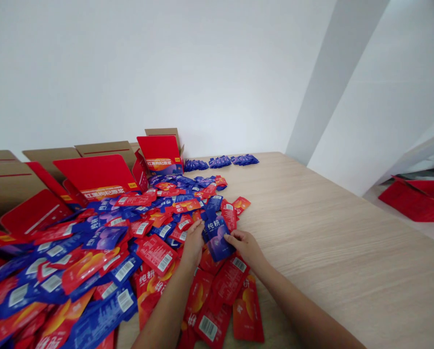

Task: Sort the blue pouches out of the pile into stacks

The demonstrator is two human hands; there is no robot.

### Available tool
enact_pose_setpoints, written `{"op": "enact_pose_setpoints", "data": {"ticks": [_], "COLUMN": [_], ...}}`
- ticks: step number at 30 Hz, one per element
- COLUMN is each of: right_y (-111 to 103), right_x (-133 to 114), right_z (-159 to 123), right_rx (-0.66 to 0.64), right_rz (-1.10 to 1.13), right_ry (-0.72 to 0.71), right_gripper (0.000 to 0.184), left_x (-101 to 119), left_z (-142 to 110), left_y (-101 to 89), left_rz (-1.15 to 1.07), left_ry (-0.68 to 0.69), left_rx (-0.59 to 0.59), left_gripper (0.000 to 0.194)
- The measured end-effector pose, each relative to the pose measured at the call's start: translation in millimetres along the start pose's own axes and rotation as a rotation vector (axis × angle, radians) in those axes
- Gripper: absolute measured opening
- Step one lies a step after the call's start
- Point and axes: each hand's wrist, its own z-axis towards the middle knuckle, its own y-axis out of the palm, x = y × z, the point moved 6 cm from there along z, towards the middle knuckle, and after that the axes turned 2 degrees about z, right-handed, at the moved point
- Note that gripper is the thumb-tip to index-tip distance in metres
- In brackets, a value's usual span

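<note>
A blue pouch (219, 242) with purple fruit and white characters is held front side up between my two hands. My left hand (194, 242) grips its left edge, fingers partly hidden; another blue pouch edge shows just behind it, and I cannot tell if that one is held too. The thumb of my right hand (246, 246) presses on the pouch's right side, fingers curled under. Below and around the hands lie loose red pouches (248, 310) with orange fruit, some showing barcodes. To the left spreads a big mixed heap of red and blue pouches (157, 252).
Opened red cartons (97, 177) with brown flaps stand along the left and back, pouches spilling before them. Three stacks of blue pouches (220, 162) lie by the wall. Bare wood tabletop (333, 252) extends right. Beyond its edge is a red bag or box (416, 198).
</note>
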Motion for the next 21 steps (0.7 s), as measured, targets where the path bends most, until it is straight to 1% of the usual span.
{"op": "enact_pose_setpoints", "data": {"ticks": [2, 5, 7, 9, 10, 11, 12, 14, 18, 21], "right_y": [-0.1, 1.5, 3.1, 4.4, 5.5, 7.2, 9.9, 19.0, 35.3, 41.7], "right_x": [-4.9, -12.7, -18.8, -23.0, -23.3, -22.4, -20.6, -18.0, -20.2, -14.0], "right_z": [-2.0, -5.1, -8.2, -11.9, -13.4, -14.5, -15.2, -16.6, -21.3, -23.5], "right_rx": [0.029, 0.066, 0.094, 0.124, 0.125, 0.111, 0.077, -0.057, -0.337, -0.445], "right_rz": [-0.082, -0.189, -0.236, -0.241, -0.222, -0.194, -0.164, -0.092, 0.085, 0.233], "right_ry": [-0.029, -0.101, -0.177, -0.226, -0.222, -0.197, -0.159, -0.095, -0.092, 0.000], "right_gripper": [0.037, 0.035, 0.032, 0.023, 0.021, 0.023, 0.028, 0.031, 0.030, 0.031], "left_x": [1.9, 4.5, 6.2, 8.0, 9.2, 10.5, 12.1, 15.1, 17.6, 16.6], "left_z": [-3.9, -8.3, -8.7, -8.1, -8.0, -8.1, -8.7, -10.8, -14.3, -13.8], "left_y": [5.5, 10.6, 9.6, 8.0, 7.5, 7.1, 7.1, 7.8, 7.3, 4.6], "left_rz": [0.001, 0.110, 0.163, 0.154, 0.140, 0.125, 0.108, 0.072, 0.055, 0.080], "left_ry": [-0.005, 0.014, 0.042, 0.063, 0.068, 0.070, 0.070, 0.068, 0.063, 0.070], "left_rx": [-0.039, -0.092, -0.090, -0.084, -0.078, -0.069, -0.058, -0.041, -0.008, 0.010], "left_gripper": [0.036, 0.037, 0.036, 0.036, 0.035, 0.035, 0.034, 0.032, 0.032, 0.030]}}
